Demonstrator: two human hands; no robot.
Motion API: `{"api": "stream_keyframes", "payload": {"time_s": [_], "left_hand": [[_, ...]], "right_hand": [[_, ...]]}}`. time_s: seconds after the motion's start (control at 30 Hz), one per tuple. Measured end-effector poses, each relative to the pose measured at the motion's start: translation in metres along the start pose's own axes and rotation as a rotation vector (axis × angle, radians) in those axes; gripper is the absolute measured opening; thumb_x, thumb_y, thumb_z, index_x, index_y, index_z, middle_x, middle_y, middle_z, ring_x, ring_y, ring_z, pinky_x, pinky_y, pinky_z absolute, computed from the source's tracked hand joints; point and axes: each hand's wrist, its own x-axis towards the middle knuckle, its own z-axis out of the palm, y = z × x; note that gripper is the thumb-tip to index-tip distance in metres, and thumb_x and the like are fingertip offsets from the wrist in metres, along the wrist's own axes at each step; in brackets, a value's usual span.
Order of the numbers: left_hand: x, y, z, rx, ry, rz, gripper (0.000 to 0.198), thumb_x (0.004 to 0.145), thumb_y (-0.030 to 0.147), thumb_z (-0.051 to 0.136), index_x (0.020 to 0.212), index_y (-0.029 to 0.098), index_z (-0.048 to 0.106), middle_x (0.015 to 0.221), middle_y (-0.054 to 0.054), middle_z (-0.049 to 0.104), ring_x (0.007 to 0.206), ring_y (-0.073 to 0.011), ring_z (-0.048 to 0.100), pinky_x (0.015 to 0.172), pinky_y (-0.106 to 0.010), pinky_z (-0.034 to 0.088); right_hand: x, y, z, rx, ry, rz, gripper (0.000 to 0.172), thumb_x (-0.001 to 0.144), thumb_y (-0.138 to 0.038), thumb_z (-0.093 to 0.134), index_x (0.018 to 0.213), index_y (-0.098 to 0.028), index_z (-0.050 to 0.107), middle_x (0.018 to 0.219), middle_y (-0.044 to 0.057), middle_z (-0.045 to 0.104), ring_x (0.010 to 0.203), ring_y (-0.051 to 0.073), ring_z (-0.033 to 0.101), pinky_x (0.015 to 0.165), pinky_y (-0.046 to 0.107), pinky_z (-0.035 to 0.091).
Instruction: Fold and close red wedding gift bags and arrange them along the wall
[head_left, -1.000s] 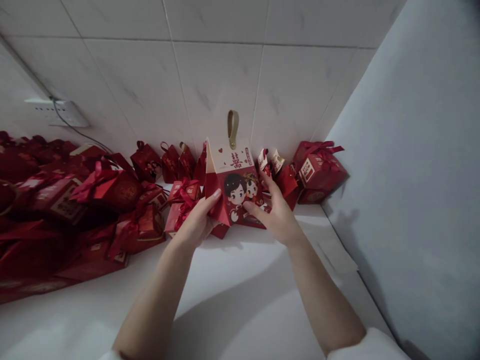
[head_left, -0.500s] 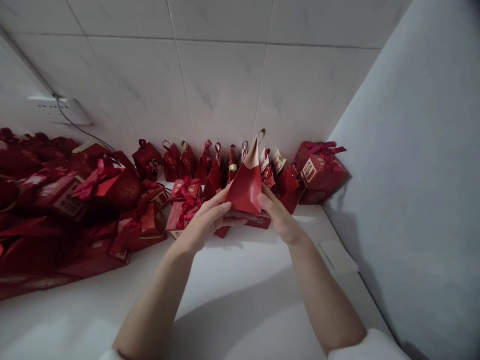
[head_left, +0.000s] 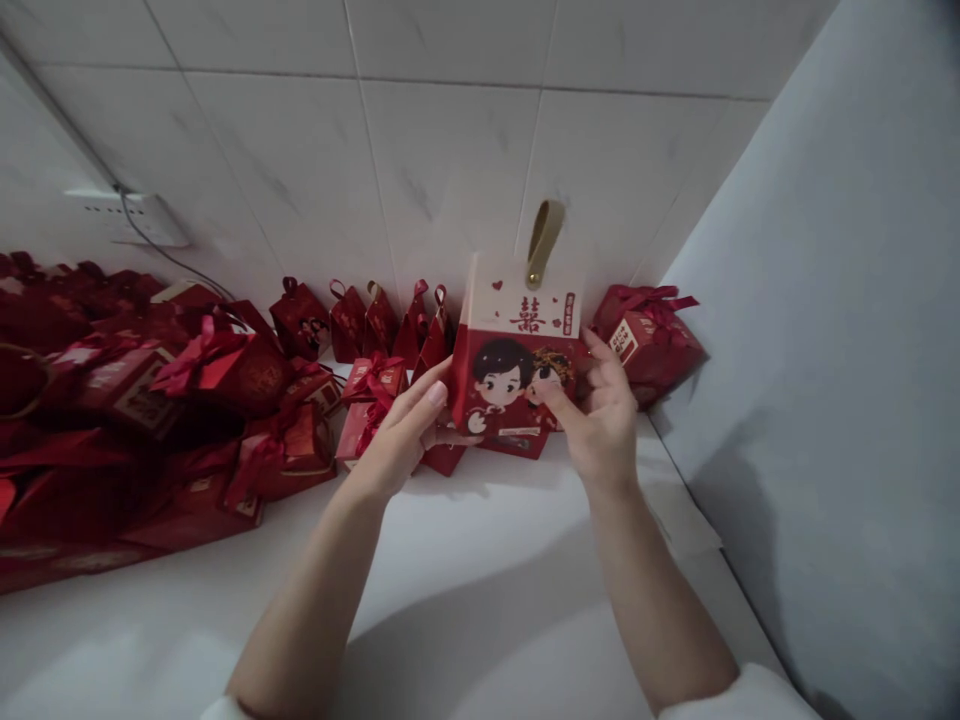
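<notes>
Between my two hands is a red and cream gift box (head_left: 499, 375), its broad face towards me. That face shows two cartoon figures and a red double character, and a tan strap loop (head_left: 546, 240) with a gold stud rises from its top. My left hand (head_left: 409, 425) grips the box's lower left side, thumb along the edge and fingers partly under it. My right hand (head_left: 604, 415) holds the right side, thumb across the front over one figure. Behind the box, part of a row of small boxes is hidden.
Red boxes with ribbon loops (head_left: 349, 325) line the tiled wall. Ribbon-tied boxes (head_left: 367, 400) stand just left of my hands, and a larger one (head_left: 652, 340) fills the right corner. A big pile of red boxes (head_left: 225, 380) covers the left. A power strip (head_left: 127, 218) hangs on the wall.
The gift box has turned from its narrow side to its printed front face. My right hand has shifted right and now holds its right edge; my left hand has barely moved.
</notes>
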Motion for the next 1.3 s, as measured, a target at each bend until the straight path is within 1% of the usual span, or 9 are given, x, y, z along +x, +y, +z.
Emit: {"api": "stream_keyframes", "payload": {"time_s": [0.13, 0.2, 0.3, 0.43, 0.9, 1.0, 1.1, 1.17, 1.3], "left_hand": [[0.002, -0.007, 0.008, 0.012, 0.094, -0.046, 0.052, 0.081, 0.047, 0.072, 0.128, 0.027, 0.063, 0.128, -0.007, 0.067, 0.113, -0.0277, 0.066, 0.083, -0.031, 0.061], [0.005, -0.010, 0.010, -0.016, 0.123, -0.101, 0.051, 0.085, 0.051, 0.067, 0.129, 0.026, 0.061, 0.124, -0.009, 0.069, 0.104, -0.0277, 0.070, 0.076, -0.034, 0.063], [0.009, -0.014, 0.009, -0.049, 0.116, -0.152, 0.053, 0.088, 0.055, 0.060, 0.130, 0.022, 0.060, 0.114, -0.012, 0.073, 0.092, -0.0268, 0.073, 0.070, -0.036, 0.064], [0.013, -0.014, 0.008, -0.047, 0.136, -0.193, 0.052, 0.090, 0.056, 0.055, 0.123, 0.017, 0.064, 0.107, -0.014, 0.074, 0.087, -0.0270, 0.074, 0.066, -0.038, 0.065], [0.013, -0.010, -0.003, -0.004, 0.130, -0.184, 0.050, 0.086, 0.051, 0.063, 0.122, 0.016, 0.065, 0.101, -0.013, 0.075, 0.078, -0.0259, 0.074, 0.061, -0.036, 0.064], [0.010, -0.007, -0.002, -0.029, 0.092, -0.121, 0.055, 0.087, 0.048, 0.064, 0.135, 0.023, 0.057, 0.112, -0.011, 0.073, 0.088, -0.0263, 0.074, 0.068, -0.037, 0.065], [0.003, -0.001, 0.001, -0.042, -0.066, 0.004, 0.062, 0.089, 0.043, 0.065, 0.146, 0.037, 0.042, 0.126, -0.006, 0.067, 0.101, -0.0247, 0.072, 0.087, -0.038, 0.061], [-0.001, 0.003, 0.003, 0.025, -0.132, 0.068, 0.058, 0.089, 0.039, 0.066, 0.143, 0.035, 0.048, 0.129, -0.007, 0.066, 0.105, -0.0250, 0.071, 0.092, -0.037, 0.059], [-0.003, 0.003, 0.005, 0.122, -0.070, 0.145, 0.044, 0.091, 0.038, 0.064, 0.132, 0.024, 0.062, 0.118, -0.010, 0.071, 0.096, -0.0247, 0.073, 0.083, -0.034, 0.063]], "right_hand": [[-0.009, -0.009, -0.001, -0.113, -0.026, -0.020, 0.031, 0.084, -0.043, 0.071, 0.109, -0.025, 0.069, 0.108, 0.006, 0.071, 0.099, 0.026, 0.068, 0.094, 0.046, 0.055], [-0.012, -0.012, 0.001, -0.181, -0.014, -0.071, 0.025, 0.088, -0.045, 0.066, 0.104, -0.026, 0.072, 0.123, 0.007, 0.065, 0.116, 0.028, 0.062, 0.102, 0.046, 0.050], [-0.013, -0.011, 0.004, -0.137, -0.083, -0.057, 0.032, 0.093, -0.046, 0.058, 0.119, -0.031, 0.067, 0.143, 0.004, 0.053, 0.136, 0.027, 0.046, 0.114, 0.045, 0.040], [-0.012, -0.006, 0.009, 0.058, -0.256, 0.106, 0.037, 0.096, -0.048, 0.052, 0.128, -0.032, 0.060, 0.137, 0.002, 0.061, 0.126, 0.025, 0.057, 0.108, 0.044, 0.048], [-0.008, 0.002, 0.005, 0.128, -0.314, 0.188, 0.039, 0.094, -0.048, 0.054, 0.130, -0.032, 0.055, 0.140, 0.000, 0.059, 0.125, 0.025, 0.059, 0.104, 0.043, 0.052], [-0.005, 0.001, 0.003, 0.107, -0.298, 0.211, 0.046, 0.094, -0.052, 0.053, 0.135, -0.032, 0.052, 0.141, 0.001, 0.058, 0.127, 0.026, 0.058, 0.102, 0.045, 0.053], [0.000, 0.000, -0.003, 0.180, -0.239, 0.288, 0.053, 0.092, -0.061, 0.047, 0.132, -0.028, 0.057, 0.136, 0.003, 0.063, 0.124, 0.029, 0.060, 0.096, 0.048, 0.057], [0.002, -0.002, -0.008, 0.226, -0.230, 0.302, 0.054, 0.091, -0.065, 0.045, 0.126, -0.027, 0.063, 0.129, 0.003, 0.067, 0.121, 0.030, 0.062, 0.093, 0.049, 0.058], [-0.002, -0.016, -0.011, 0.164, -0.286, 0.183, 0.045, 0.091, -0.061, 0.054, 0.120, -0.029, 0.068, 0.117, 0.002, 0.073, 0.117, 0.029, 0.065, 0.093, 0.047, 0.058]]}}
